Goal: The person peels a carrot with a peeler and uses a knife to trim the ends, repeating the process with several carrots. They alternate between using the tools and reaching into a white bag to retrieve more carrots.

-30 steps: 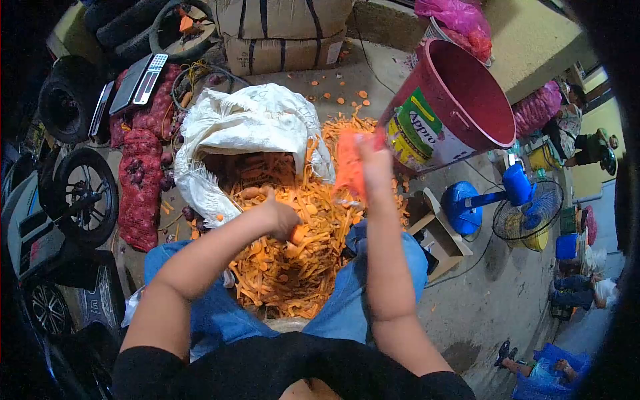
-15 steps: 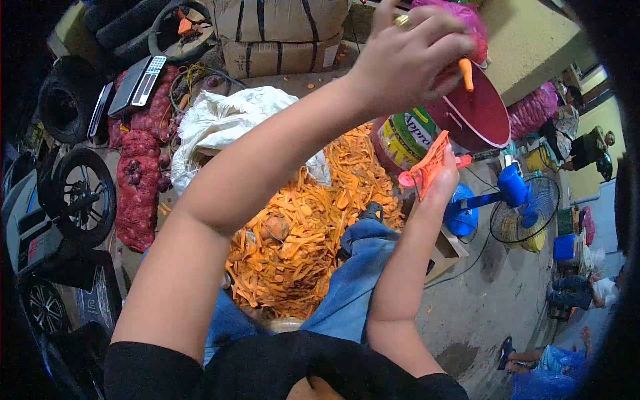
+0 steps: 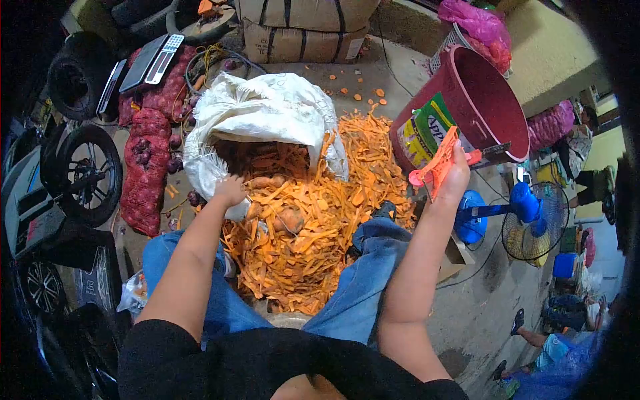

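My left hand [image 3: 230, 191] is closed on the near left edge of a white woven sack [image 3: 273, 110], its fingertips partly hidden. The sack lies with its mouth towards me, carrots and peelings inside. Just right of that hand is an unpeeled carrot [image 3: 268, 181]. Raised at the right, my right hand [image 3: 457, 175] grips an orange-red peeler [image 3: 440, 163]. A heap of orange carrot peelings [image 3: 300, 260] spreads between my legs, with a rounder brownish carrot piece [image 3: 291, 220] on top. Behind the peeler stands a tilted dark red bucket [image 3: 427, 107] with a green and yellow label.
Net bags of red onions [image 3: 143, 177] lie left, a weighing scale [image 3: 153, 63] on top. A motorbike wheel [image 3: 85, 175] stands beside them. At the right are a blue fan [image 3: 527, 203] and its cable. Strapped cartons [image 3: 307, 43] stand behind; other people are far right.
My left hand has come down from above the bucket, where it held a peeled carrot, to the sack's edge. That carrot is out of sight. My right hand still holds the peeler.
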Available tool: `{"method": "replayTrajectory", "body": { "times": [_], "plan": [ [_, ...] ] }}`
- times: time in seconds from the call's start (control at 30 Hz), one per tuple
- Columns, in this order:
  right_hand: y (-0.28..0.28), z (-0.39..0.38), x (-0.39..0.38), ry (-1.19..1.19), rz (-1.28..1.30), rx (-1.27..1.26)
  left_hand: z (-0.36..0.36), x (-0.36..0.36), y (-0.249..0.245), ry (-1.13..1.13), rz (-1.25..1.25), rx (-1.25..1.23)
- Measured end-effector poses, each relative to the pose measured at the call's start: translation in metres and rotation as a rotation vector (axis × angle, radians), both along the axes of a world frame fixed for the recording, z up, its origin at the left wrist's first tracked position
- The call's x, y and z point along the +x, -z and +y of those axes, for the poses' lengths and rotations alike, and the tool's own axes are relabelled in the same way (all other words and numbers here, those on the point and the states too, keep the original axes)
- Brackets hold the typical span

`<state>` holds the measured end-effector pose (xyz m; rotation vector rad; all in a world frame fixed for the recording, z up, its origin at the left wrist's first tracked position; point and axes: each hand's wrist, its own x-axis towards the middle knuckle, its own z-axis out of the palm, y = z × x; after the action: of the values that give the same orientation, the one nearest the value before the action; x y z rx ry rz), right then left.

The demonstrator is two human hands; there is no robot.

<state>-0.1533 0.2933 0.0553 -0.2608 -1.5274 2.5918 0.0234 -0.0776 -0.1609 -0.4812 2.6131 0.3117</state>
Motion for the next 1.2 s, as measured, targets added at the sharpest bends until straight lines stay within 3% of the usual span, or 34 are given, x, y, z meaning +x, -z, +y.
{"method": "replayTrajectory", "body": {
  "times": [0.03,0.17,0.23,0.37,0.43,0.53,0.63,0.7,0.83,0.9,0.93,0.97,1.03,1.1,1.17,1.2],
  "plan": [
    [0.004,-0.002,-0.003,-0.012,0.028,-0.020,0.003,0.013,-0.010,0.006,-0.079,-0.124],
    [-0.007,-0.026,0.009,-0.059,0.013,0.026,-0.023,0.036,0.007,0.064,-0.209,-0.232],
    [0.000,-0.039,0.006,-0.074,0.029,0.050,-0.039,0.029,0.009,0.045,-0.610,-0.077],
    [0.018,-0.053,0.000,-0.080,0.039,0.170,-0.041,0.006,0.012,-0.026,-0.418,-0.113],
    [0.011,-0.064,0.007,-0.097,-0.001,0.169,-0.035,-0.013,-0.005,0.044,-0.280,-0.121],
    [0.020,-0.068,0.003,-0.093,0.009,0.225,-0.047,-0.033,0.010,0.192,0.106,-0.155],
    [0.022,-0.074,0.003,-0.097,-0.002,0.221,-0.071,-0.065,0.013,0.009,0.001,-0.038],
    [0.015,-0.081,0.007,-0.100,-0.033,0.250,-0.091,-0.089,0.000,0.001,-0.162,0.011],
    [0.012,-0.085,0.010,-0.142,-0.024,0.309,-0.139,-0.127,0.015,-0.179,0.191,-0.012],
    [0.015,-0.086,0.008,-0.142,-0.020,0.302,-0.143,-0.137,-0.020,-0.031,0.161,-0.071],
    [0.014,-0.087,0.008,-0.128,-0.022,0.332,-0.164,-0.136,0.007,-0.055,0.422,-0.043],
    [0.015,-0.088,0.008,-0.113,-0.024,0.364,-0.169,-0.141,0.009,-0.054,0.421,-0.045],
    [0.019,-0.085,0.007,-0.111,-0.035,0.373,-0.155,-0.147,-0.014,0.034,0.162,-0.136],
    [0.022,-0.083,0.007,-0.165,-0.004,0.365,-0.142,-0.143,-0.010,-0.053,0.155,-0.142],
    [0.022,-0.084,0.007,-0.160,-0.042,0.379,-0.117,-0.130,-0.023,0.213,-0.094,-0.194],
    [0.022,-0.085,0.007,-0.154,-0.077,0.393,-0.111,-0.121,-0.020,0.211,-0.097,-0.193]
  ]
}}
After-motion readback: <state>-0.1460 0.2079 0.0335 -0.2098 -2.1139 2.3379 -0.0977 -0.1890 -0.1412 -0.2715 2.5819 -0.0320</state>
